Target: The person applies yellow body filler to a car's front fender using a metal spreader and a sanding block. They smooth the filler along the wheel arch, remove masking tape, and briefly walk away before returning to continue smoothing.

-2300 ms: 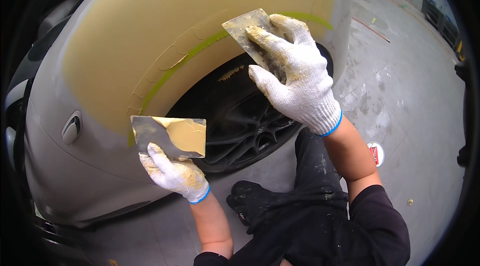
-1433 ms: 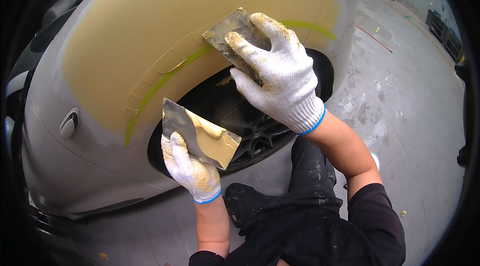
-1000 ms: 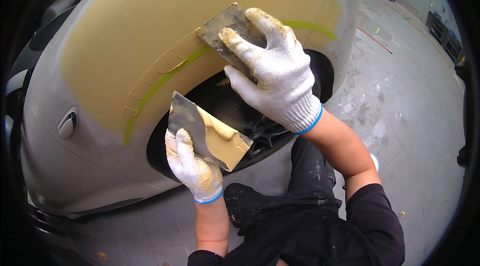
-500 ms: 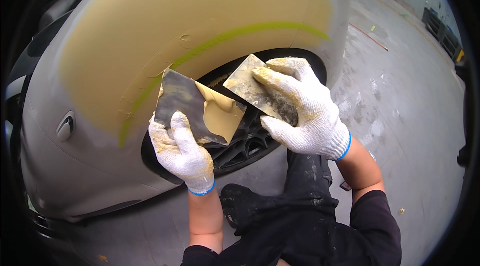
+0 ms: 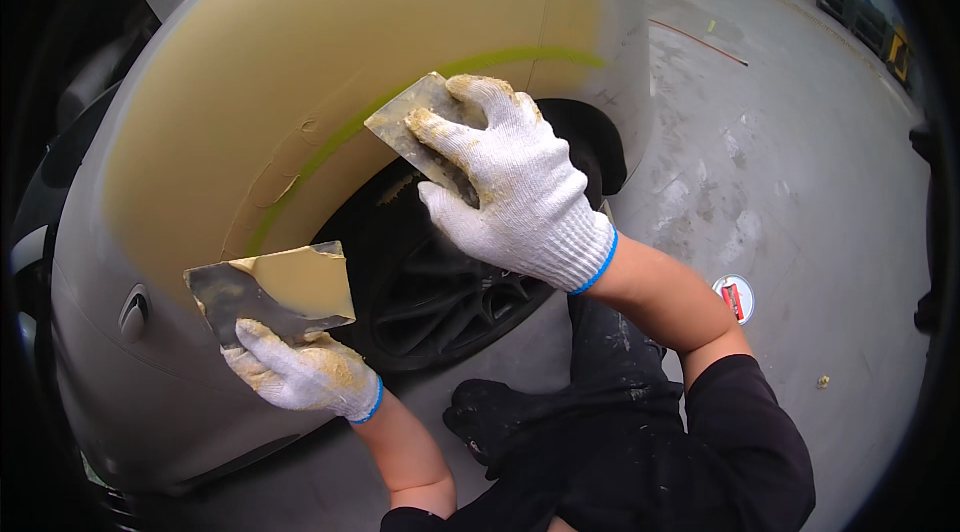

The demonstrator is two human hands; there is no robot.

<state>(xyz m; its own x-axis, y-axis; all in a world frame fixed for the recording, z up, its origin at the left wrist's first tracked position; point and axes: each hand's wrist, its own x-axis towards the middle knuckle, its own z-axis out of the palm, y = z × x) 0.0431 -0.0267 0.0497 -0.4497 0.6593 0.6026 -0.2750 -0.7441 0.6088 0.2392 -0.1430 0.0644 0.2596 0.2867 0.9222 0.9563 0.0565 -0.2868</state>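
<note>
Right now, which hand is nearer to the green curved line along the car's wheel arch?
Right. The right hand presses a spreader beside the green line; the left hand is lower, apart.

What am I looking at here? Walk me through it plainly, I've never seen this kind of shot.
A camera on a person's head looks down at their own gloved hands. The right hand presses a metal spreader against a car fender coated in tan filler, near a green line above the wheel. The left hand holds a second blade carrying a patch of filler. The person crouches on a grey concrete floor, where a small round lid lies.
</note>
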